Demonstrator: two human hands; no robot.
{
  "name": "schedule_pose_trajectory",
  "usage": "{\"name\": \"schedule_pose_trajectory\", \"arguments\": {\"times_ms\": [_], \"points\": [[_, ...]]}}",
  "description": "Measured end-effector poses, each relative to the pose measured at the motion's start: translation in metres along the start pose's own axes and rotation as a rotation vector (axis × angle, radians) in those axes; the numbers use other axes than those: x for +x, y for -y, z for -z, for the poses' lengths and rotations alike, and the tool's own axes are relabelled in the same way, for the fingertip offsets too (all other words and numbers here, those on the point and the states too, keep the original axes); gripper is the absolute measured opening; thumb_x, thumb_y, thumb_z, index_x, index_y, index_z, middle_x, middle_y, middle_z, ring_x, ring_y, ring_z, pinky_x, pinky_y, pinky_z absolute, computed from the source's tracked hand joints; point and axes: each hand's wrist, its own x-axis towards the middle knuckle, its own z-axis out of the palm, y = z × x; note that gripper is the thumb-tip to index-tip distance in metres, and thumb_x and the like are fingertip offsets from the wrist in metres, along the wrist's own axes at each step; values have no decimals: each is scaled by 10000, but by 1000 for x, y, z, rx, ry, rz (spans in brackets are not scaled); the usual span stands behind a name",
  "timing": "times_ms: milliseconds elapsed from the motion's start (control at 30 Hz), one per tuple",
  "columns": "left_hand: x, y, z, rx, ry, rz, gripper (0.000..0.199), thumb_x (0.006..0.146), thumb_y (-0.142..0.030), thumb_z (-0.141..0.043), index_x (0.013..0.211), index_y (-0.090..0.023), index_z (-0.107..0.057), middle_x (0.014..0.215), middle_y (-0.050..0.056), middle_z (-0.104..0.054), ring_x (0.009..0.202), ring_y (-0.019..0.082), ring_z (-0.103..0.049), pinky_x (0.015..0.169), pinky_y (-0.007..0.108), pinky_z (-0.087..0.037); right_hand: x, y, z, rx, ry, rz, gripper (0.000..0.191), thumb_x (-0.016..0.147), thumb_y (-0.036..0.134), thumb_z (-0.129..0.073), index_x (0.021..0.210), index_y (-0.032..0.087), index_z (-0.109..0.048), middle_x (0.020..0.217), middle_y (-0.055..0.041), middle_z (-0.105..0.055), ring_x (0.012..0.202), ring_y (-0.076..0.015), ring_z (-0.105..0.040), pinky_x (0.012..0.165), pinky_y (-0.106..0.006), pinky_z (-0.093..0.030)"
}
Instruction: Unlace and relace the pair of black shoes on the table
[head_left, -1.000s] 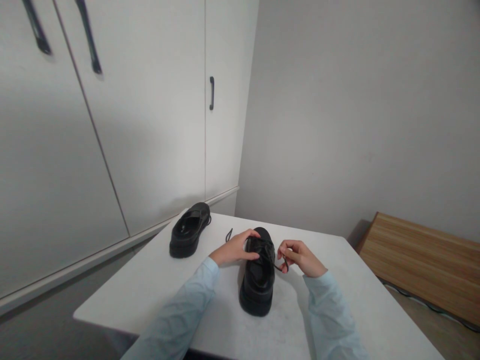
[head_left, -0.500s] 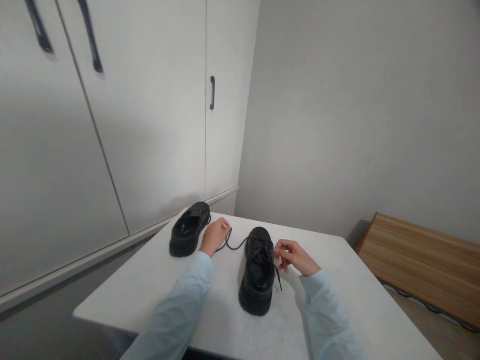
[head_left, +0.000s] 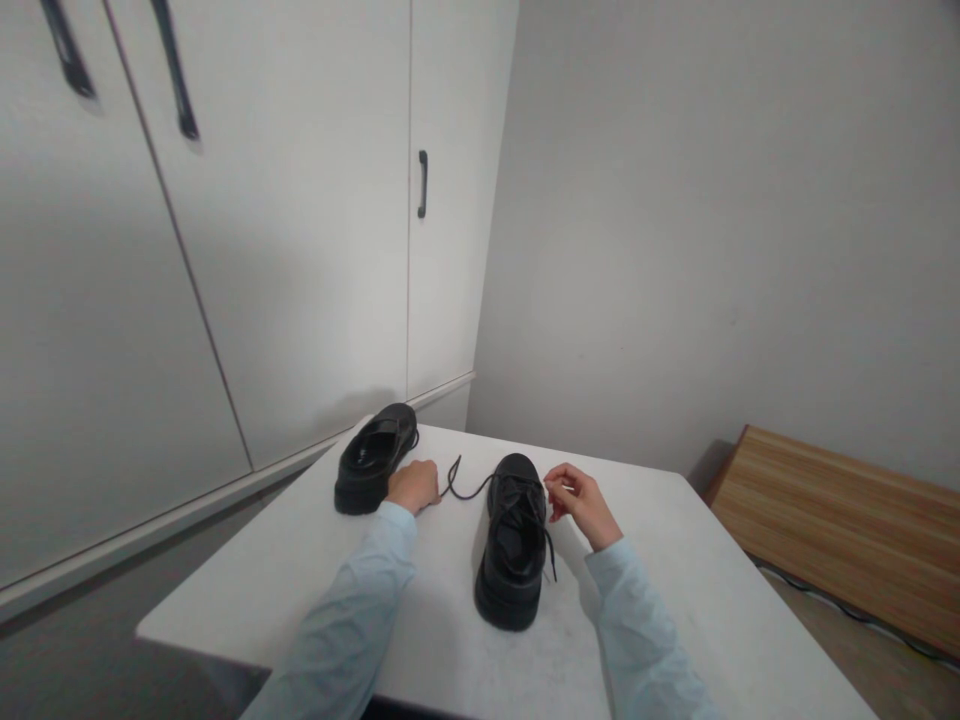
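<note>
A black lace-up shoe [head_left: 510, 590] stands on the white table with its toe pointing away from me. From its left side a black shoelace [head_left: 472, 496] runs across the tabletop, makes a small loop and reaches my left hand [head_left: 415, 486]. That hand is closed on the lace, its fingertips mostly hidden, just right of a second black shoe [head_left: 361, 492]. My right hand [head_left: 581, 503] is beside the near shoe's right edge, fingers curled and tips together by the eyelets. What they pinch, if anything, is too small to tell. Another lace end hangs down the shoe's right side.
The white table [head_left: 675, 600] reaches a corner between a white cabinet [head_left: 300, 250] with dark handles and a grey wall [head_left: 712, 220]. A wood-grain board [head_left: 847, 530] lies off to the right, with a cable [head_left: 847, 615] along its lower edge.
My left hand has moved left and toward me, away from the lace loop, and its fingers have turned downward. My right hand has risen slightly along the shoe's side. Both shoes stay in place.
</note>
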Motion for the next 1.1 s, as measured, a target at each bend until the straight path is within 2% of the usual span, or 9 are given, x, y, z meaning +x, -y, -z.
{"name": "schedule_pose_trajectory", "arguments": {"times_ms": [133, 233, 400, 533, 633, 733, 900, 1000, 1100], "points": [[-3, -4, 2, 6, -83, -17, 182, 782, -231, -522, 905, -156, -633, 985, 172, -664, 911, 290, -635, 699, 336, -461, 1, -2, 2, 6, -47, 32, 201, 705, 351, -631, 745, 175, -543, 542, 65, -519, 406, -79, -485, 391, -237, -478], [-4, -11, 4, -50, -229, -58, 229, 880, -271, -403, 968, -178, -593, 921, 138, -672, 876, 258, -640, 702, 319, -447, 2, -3, 3, 22, -83, 55, 185, 704, 331, -633, 756, 175, -548, 552, 62, -520, 417, -81, -485, 393, -239, -484], [-2, -28, 2, -320, -534, -238, 144, 879, -270, -459, 895, -198, -583, 851, 61, -676, 802, 182, -634, 681, 249, -432, 2, -3, 5, 70, -164, 89, 187, 699, 317, -641, 799, 184, -556, 549, 66, -510, 438, -84, -474, 400, -242, -494], [-3, -43, -3, -552, -649, -424, 108, 852, -266, -516, 843, -196, -598, 812, 27, -669, 759, 151, -619, 685, 236, -448, 1, -2, 4, 69, -193, 129, 191, 716, 333, -640, 827, 190, -579, 560, 61, -515, 442, -88, -482, 427, -251, -497], [-7, -53, -4, -701, -653, -535, 93, 830, -262, -556, 831, -194, -619, 817, 15, -676, 745, 136, -618, 656, 222, -461, 1, -1, 2, 10, -206, 169, 202, 744, 350, -627, 869, 192, -618, 655, 19, -578, 538, -120, -553, 524, -286, -529], [-12, -61, -6, -783, -622, -600, 94, 827, -225, -558, 840, -194, -646, 849, 11, -693, 762, 130, -625, 666, 218, -474, 0, 2, -1, -106, -185, 243, 243, 778, 369, -605, 946, 201, -654, 912, -65, -661, 831, -198, -621, 723, -350, -534], [-22, -70, -8, -842, -481, -762, 148, 831, -195, -552, 928, -198, -663, 931, 24, -698, 838, 137, -641, 750, 236, -497, -4, 7, -12, -256, -59, 347, 314, 831, 365, -555, 1105, 239, -639, 1194, -77, -618, 1168, -245, -506, 1007, -442, -375], [-28, -74, -8, -843, -405, -829, 160, 818, -207, -575, 952, -191, -660, 949, 37, -694, 852, 145, -645, 801, 254, -499, -6, 7, -21, -293, 0, 366, 306, 836, 353, -556, 1115, 258, -642, 1211, -56, -614, 1229, -233, -455, 1067, -442, -298], [-32, -78, -9, -812, -395, -844, 128, 807, -220, -590, 899, -192, -673, 914, 40, -696, 867, 159, -637, 824, 275, -492, -8, 6, -28, -309, -64, 373, 241, 788, 360, -619, 990, 254, -698, 1052, -67, -674, 1074, -240, -560, 971, -415, -403]]}}
